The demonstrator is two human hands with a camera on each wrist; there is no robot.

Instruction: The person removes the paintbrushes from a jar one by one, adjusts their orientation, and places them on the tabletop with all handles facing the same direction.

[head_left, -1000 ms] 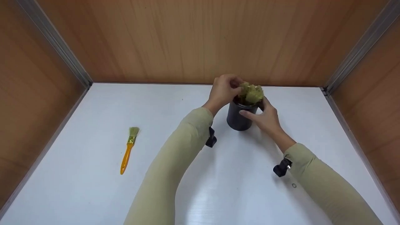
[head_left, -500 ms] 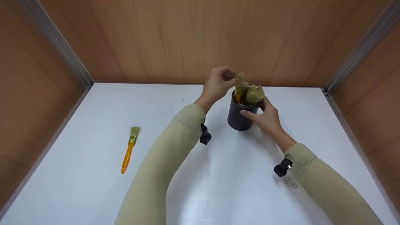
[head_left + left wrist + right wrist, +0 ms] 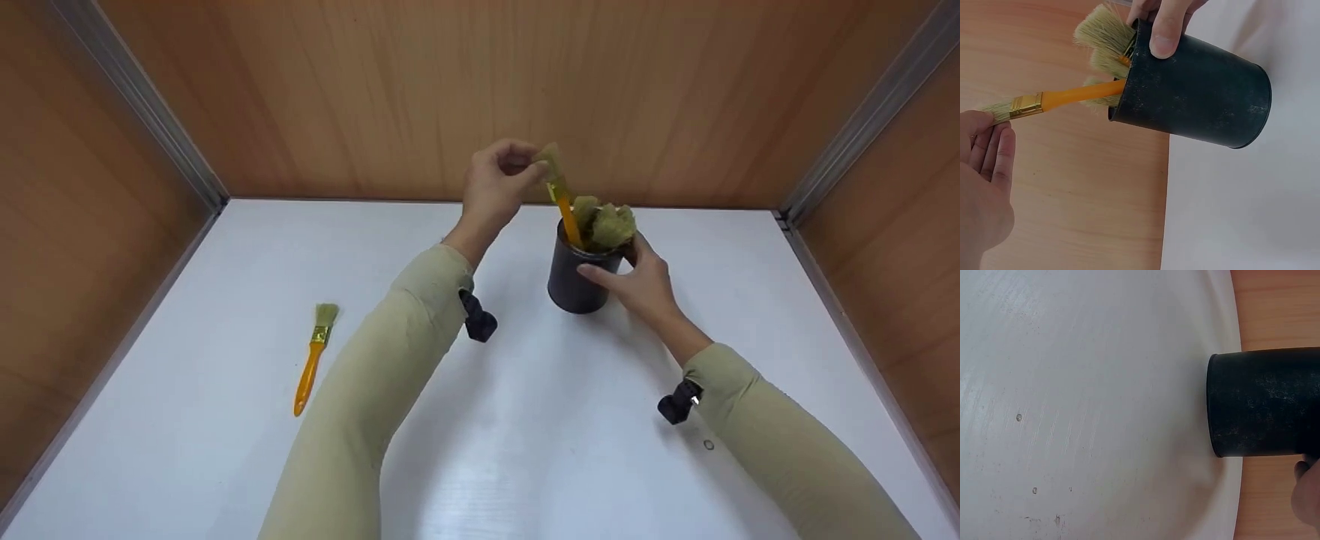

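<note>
Your left hand (image 3: 495,180) pinches the bristle tip of an orange-handled, brass-ferruled brush (image 3: 561,201); your right hand (image 3: 637,281) grips the black cup (image 3: 574,281).

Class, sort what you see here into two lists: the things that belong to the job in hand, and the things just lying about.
In the job:
left hand, pinching the bristles of a brush half out of the pot
right hand, gripping the black pot
other brushes standing in the pot

Lying about:
orange-handled brush flat on the white table, apart from both hands
</note>
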